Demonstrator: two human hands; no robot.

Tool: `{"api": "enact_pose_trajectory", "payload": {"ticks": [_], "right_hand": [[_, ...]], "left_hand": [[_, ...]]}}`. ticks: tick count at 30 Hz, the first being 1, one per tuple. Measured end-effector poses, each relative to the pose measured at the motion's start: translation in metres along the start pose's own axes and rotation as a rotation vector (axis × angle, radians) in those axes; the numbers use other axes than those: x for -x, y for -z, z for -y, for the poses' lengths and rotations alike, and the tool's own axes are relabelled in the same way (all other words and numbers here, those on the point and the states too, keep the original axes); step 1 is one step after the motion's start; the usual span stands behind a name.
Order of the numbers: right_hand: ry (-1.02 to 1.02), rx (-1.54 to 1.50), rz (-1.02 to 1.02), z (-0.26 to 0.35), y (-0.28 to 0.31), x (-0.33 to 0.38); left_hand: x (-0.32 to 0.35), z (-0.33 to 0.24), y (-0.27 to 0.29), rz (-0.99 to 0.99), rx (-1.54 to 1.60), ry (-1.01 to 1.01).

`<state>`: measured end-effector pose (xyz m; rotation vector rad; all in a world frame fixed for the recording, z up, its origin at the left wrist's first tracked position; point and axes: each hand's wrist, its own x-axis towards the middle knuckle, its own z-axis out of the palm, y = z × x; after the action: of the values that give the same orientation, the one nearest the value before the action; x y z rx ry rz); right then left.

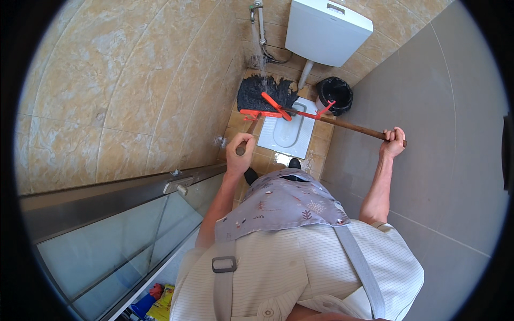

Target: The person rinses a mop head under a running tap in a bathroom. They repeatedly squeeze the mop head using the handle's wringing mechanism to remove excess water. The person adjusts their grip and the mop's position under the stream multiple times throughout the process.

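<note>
My left hand (240, 153) is wrapped round the end of a wooden handle (251, 127), which runs down to a red bar-shaped head (261, 114). A dark, wet, shaggy mass like a mop head (257, 95) spreads on the floor beside that bar. Out to the right, my right hand (395, 143) grips the end of a second wooden pole (350, 126). It slants across the white squat toilet (290, 131) to another red bar (276, 106), which crosses near the first. A red clip-like part (325, 109) sits on this pole.
Water runs from a wall tap (252, 13) onto the dark mass. A white cistern (329, 33) hangs above the toilet; a bin with a black bag (335, 95) stands right of it. Tiled walls close in both sides. A glass-panelled door (123, 241) is at lower left.
</note>
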<state>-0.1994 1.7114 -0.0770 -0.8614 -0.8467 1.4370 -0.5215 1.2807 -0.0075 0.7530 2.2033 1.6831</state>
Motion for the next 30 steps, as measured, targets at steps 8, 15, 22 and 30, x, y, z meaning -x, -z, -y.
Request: {"api": "enact_pose_trajectory", "payload": {"ticks": [8,15,22,30], "right_hand": [[-0.035,-0.042,-0.148,-0.004,0.066,-0.003],[-0.018,-0.024,-0.267,-0.008,0.059,-0.001],[-0.020,-0.042,-0.264,-0.010,0.064,-0.006],[-0.026,-0.033,-0.247,-0.008,0.062,-0.008]], "left_hand": [[-0.003,0.012,0.003,0.011,-0.023,-0.007],[-0.004,0.011,0.004,-0.002,-0.026,-0.015],[-0.007,0.010,0.003,0.020,-0.036,-0.022],[-0.005,0.011,0.003,0.019,-0.018,-0.010]]}}
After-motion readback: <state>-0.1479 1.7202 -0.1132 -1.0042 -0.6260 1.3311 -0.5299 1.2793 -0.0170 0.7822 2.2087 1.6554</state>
